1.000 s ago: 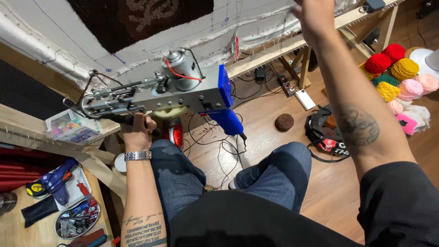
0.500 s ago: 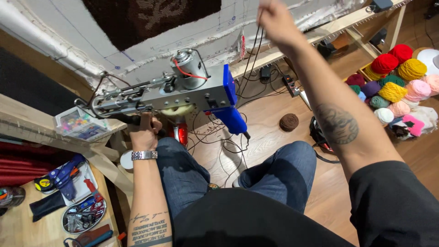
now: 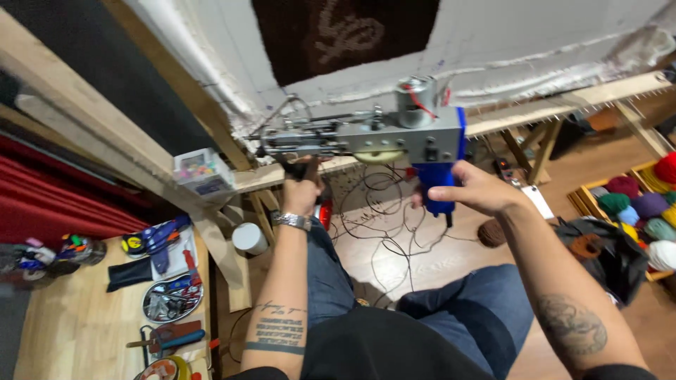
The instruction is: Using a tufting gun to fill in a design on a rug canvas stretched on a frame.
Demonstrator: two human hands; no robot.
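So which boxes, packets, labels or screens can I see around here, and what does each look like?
Small clear plastic box: on the wooden frame ledge, left of the tufting gun; squarish, holding colourful bits.
Round white container: below that ledge, near the left hand; cylindrical, plain.
Flat white rectangular device: on the floor at right; whether it is a screen is unclear.

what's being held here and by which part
A tufting gun: left hand grips its black front handle, right hand its blue rear grip.
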